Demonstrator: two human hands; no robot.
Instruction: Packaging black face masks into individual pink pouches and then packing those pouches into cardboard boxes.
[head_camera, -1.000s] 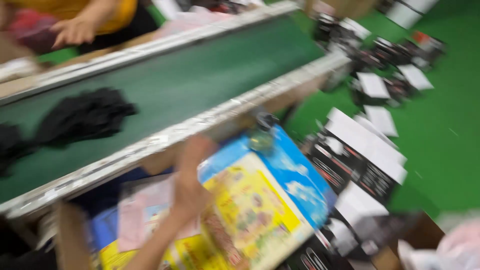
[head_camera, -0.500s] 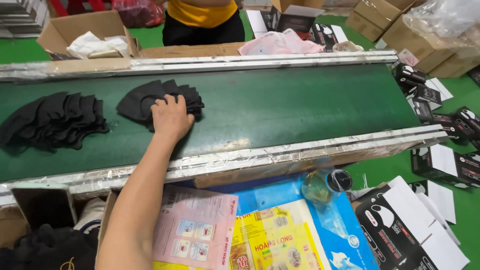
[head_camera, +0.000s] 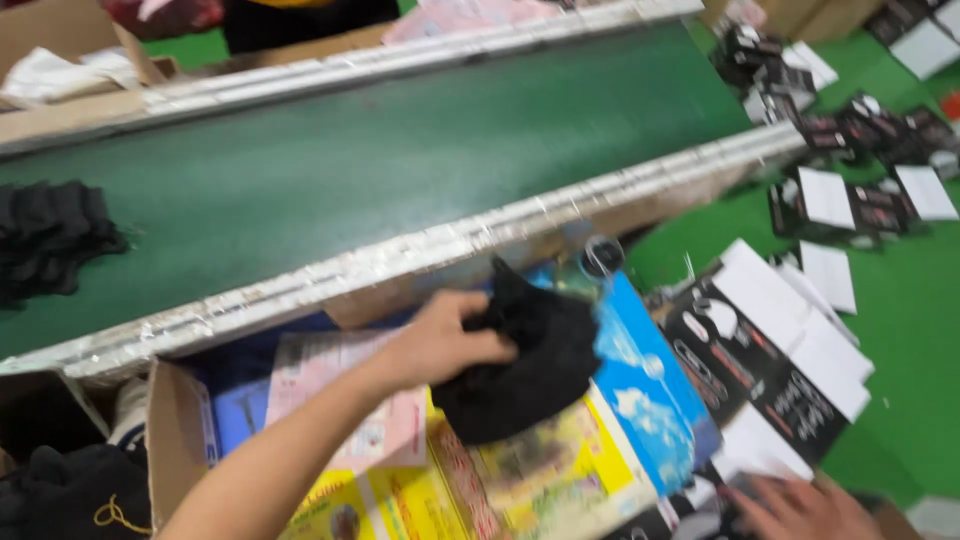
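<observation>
While the left hand (head_camera: 440, 340) grips a bundle of black fabric pieces (head_camera: 525, 365), fingers closed around its left edge, the bundle hangs over the colourful printed cartons (head_camera: 540, 470) near the green conveyor belt (head_camera: 400, 170). A firm pinch across the whole bundle would likely keep loose pieces from slipping out. The right hand (head_camera: 800, 510) rests low at the near right, fingers spread flat and holding nothing, beside the black-and-white boxes (head_camera: 770, 360). 1 more dark pile (head_camera: 50, 235) lies on the belt at far left.
</observation>
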